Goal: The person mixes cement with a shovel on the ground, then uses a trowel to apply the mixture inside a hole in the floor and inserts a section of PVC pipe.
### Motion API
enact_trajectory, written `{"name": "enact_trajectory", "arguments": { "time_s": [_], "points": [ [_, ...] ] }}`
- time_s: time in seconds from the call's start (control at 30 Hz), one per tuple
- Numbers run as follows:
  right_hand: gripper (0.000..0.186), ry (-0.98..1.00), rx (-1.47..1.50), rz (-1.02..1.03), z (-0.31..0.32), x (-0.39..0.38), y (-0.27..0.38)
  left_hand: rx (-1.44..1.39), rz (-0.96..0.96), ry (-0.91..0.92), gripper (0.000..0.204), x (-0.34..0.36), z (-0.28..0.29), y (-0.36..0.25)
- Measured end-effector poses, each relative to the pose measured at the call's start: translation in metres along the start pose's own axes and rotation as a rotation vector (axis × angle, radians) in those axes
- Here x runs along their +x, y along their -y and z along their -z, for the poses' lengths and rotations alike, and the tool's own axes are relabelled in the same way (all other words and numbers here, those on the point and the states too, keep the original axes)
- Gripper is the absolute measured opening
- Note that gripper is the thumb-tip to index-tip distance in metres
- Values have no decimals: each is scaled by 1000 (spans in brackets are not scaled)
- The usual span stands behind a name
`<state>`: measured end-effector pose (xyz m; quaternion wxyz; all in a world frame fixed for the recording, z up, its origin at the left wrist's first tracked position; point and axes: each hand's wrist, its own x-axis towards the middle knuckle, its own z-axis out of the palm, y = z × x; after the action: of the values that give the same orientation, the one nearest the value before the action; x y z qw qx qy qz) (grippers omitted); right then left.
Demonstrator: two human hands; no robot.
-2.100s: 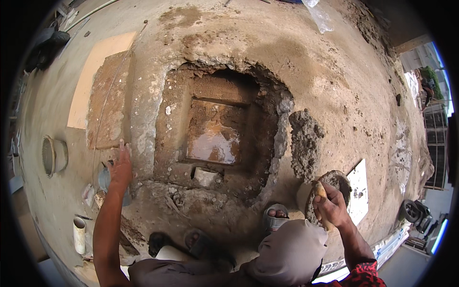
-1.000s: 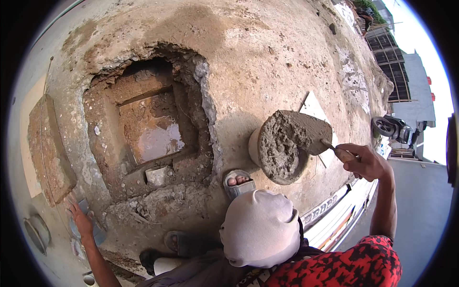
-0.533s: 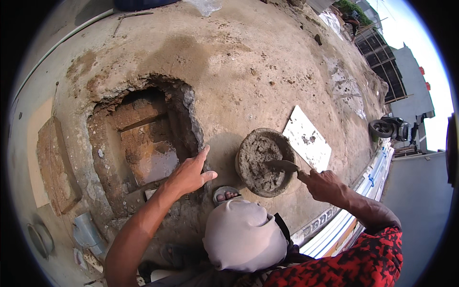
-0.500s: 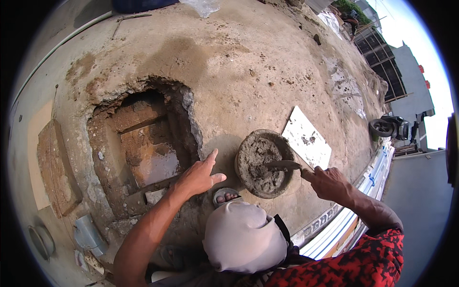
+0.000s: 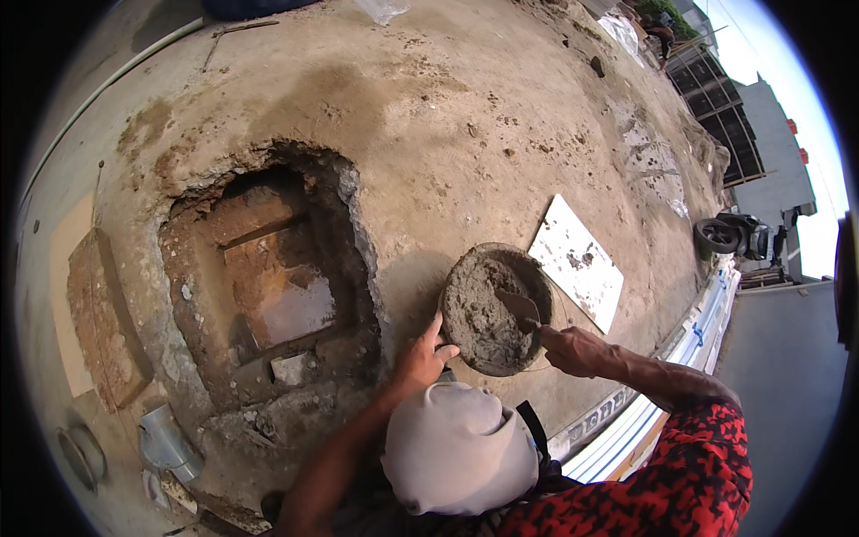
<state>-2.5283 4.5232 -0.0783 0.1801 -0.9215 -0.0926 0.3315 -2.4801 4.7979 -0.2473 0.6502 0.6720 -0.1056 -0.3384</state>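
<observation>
Vs. half a sec ago, I see the L hand (image 5: 424, 358) down from mid-air by the pit (image 5: 277, 286) to the lower-L side of the bucket (image 5: 528, 264). The trowel (image 5: 519, 306) has shifted twd the bucket's R side and turned: blade was nearly edge-on, now I get more of its flat face.

Blade tip pts up-L, into the mortar (image 5: 477, 309); long axis runs diag., handle end down-R.

Trowel's in the bucket, btwn both hands, well apart from the L. R hand (image 5: 575, 351) is closed round the handle at the lower-R rim. L hand: thumb & index spread, appears to touch the bucket wall; can't tell how firmly. White board (image 5: 577, 259) lies just beside the bucket, upper R.
</observation>
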Motion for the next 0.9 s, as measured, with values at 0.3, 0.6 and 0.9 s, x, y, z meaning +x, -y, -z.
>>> {"name": "enact_trajectory", "arguments": {
  "time_s": [0.3, 0.6, 0.9],
  "points": [
    [21, 94, 943, -675, -17, 22, 60, 36, 25, -5, 70, -3, 4, -14],
    [34, -20, 1300, -526, -39, -1, 33, -13, 2, 6, 71, 3, 10, -17],
    [45, -295, 1389, -525, -74, -42, 30, 120, -4, -257, 52, 13, 127, 4]
  ]
}}
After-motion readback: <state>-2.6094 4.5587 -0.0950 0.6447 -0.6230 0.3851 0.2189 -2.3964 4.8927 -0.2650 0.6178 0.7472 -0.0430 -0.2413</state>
